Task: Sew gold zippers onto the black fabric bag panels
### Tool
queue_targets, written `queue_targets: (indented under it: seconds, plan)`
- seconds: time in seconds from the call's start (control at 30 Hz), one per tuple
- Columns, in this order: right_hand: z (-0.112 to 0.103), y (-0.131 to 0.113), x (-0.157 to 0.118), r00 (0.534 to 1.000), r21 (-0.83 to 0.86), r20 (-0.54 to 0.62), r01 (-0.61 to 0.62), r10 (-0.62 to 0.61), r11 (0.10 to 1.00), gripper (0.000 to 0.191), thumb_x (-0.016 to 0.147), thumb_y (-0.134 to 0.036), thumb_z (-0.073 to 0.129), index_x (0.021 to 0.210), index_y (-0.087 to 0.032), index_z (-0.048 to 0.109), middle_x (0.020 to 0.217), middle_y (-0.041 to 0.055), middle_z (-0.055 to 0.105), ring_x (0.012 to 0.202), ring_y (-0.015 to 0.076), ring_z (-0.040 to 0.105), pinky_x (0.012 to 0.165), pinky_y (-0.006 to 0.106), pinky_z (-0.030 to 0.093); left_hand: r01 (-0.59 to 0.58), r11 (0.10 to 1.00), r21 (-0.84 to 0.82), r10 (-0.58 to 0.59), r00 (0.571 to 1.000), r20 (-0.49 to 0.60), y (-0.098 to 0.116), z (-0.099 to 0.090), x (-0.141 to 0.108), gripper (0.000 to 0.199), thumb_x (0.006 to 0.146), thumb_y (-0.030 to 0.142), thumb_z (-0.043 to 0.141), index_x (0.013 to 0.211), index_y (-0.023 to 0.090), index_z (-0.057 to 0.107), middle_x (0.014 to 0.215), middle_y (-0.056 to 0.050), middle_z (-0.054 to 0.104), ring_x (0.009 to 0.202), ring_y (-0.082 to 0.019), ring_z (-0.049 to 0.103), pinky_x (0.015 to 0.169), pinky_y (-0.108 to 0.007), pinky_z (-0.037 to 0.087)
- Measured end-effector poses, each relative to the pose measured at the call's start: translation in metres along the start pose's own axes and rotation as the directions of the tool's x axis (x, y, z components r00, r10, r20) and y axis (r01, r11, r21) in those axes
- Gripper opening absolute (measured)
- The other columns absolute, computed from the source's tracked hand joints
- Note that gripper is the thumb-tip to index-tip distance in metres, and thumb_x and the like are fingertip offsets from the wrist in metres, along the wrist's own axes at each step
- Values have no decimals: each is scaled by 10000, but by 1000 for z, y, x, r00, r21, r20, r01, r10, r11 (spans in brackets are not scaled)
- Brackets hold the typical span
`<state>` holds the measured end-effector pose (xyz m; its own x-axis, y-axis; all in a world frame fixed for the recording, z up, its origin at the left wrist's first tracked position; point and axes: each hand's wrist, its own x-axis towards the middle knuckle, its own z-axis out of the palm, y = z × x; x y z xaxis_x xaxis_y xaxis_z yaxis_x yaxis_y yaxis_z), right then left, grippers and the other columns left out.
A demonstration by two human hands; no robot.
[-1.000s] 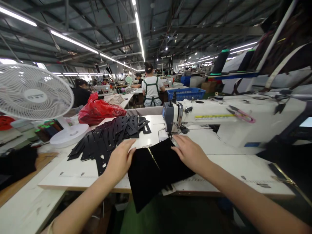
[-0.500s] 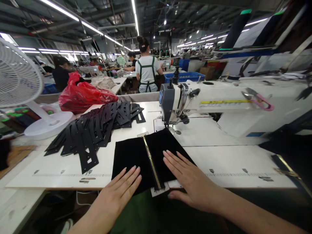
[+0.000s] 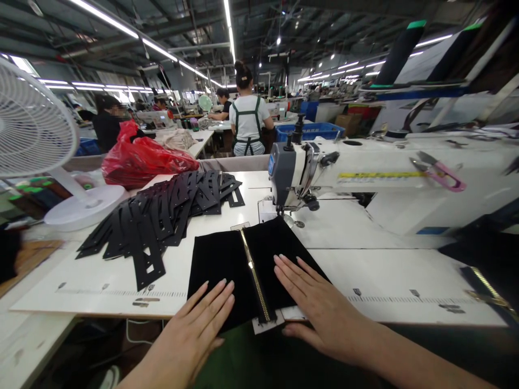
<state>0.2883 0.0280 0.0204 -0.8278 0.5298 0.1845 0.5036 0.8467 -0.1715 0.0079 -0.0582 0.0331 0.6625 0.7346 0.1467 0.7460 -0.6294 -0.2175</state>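
Note:
Black fabric (image 3: 219,259) lies flat at the table's front edge, with a gold zipper (image 3: 254,273) running down its middle. Pale template pieces (image 3: 268,324) stick out at the zipper's two ends. My left hand (image 3: 198,319) rests with fingers stretched on the fabric's lower left part. On the right part lies my right hand (image 3: 314,302), fingers extended and thumb apart near the front edge. The fabric's far corner reaches the needle area of the sewing machine (image 3: 292,173).
A heap of black cut pieces (image 3: 141,227) lies left of the fabric. Behind it are a red plastic bag (image 3: 141,156) and a white fan (image 3: 81,202). Pink-handled scissors (image 3: 446,175) rest on the machine arm. Other people sit further back.
The view has shifted slightly, so most things appear a little further right and lower. My left thumb now shows beside the fingers. Both hands stay on the fabric.

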Motion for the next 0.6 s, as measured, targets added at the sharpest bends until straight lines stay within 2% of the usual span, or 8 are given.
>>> queue_targets:
  seconds: [0.1, 0.23, 0.33, 0.4, 0.5, 0.6]
  plan:
    - [-2, -3, 1, 1000, -27, -16, -1, 1, 1000, 784, 826, -408, 561, 1418, -82, 162, 1463, 139, 159, 1343, 258, 128, 1085, 485, 192, 31, 999, -8, -31, 999, 12, 7, -8, 4, 599, 873, 265, 483, 1393, 105, 232, 1449, -110, 260, 1329, -267, 231, 1047, -487, 278]
    - [-3, -14, 3, 994, -101, -111, 11, -22, 995, 699, 821, -308, 560, 1386, -37, 250, 1446, 163, 210, 1341, 273, 136, 1070, 497, 227, 41, 999, -29, -42, 997, -60, 20, -13, 22, 656, 830, 302, 547, 1388, 121, 255, 1451, -118, 256, 1329, -297, 218, 1042, -539, 254]
    - [2, -22, 2, 989, -140, -120, 64, -82, 988, 676, 802, -264, 564, 1369, -24, 285, 1443, 163, 221, 1339, 283, 140, 1067, 495, 238, -20, 1000, 0, 20, 996, -83, 25, -5, 34, 558, 859, 194, 463, 1382, 147, 276, 1456, -92, 249, 1332, -291, 211, 1041, -564, 222]
    - [8, -24, 2, 991, -155, -103, 74, -90, 985, 666, 798, -252, 563, 1364, -22, 296, 1439, 165, 233, 1336, 284, 154, 1063, 487, 251, -47, 999, 18, 48, 996, -74, 25, 3, 37, 499, 882, 124, 372, 1375, 123, 291, 1454, -95, 253, 1331, -268, 219, 1049, -525, 242]
    - [17, -23, 0, 991, -173, -109, 56, -76, 983, 628, 809, -214, 535, 1364, -33, 302, 1440, 154, 238, 1333, 273, 169, 1063, 468, 258, -78, 997, -3, 77, 991, -105, 21, 12, 33, 445, 920, 127, 257, 1355, 60, 320, 1447, -120, 264, 1324, -255, 242, 1038, -441, 317]
    - [21, -21, -1, 988, -187, -132, 56, -82, 981, 596, 817, -185, 501, 1363, -41, 310, 1438, 146, 246, 1331, 265, 180, 1059, 455, 270, -91, 996, -12, 88, 986, -143, 18, 16, 28, 437, 937, 129, 199, 1342, 45, 342, 1433, -128, 294, 1310, -259, 275, 1014, -423, 356]
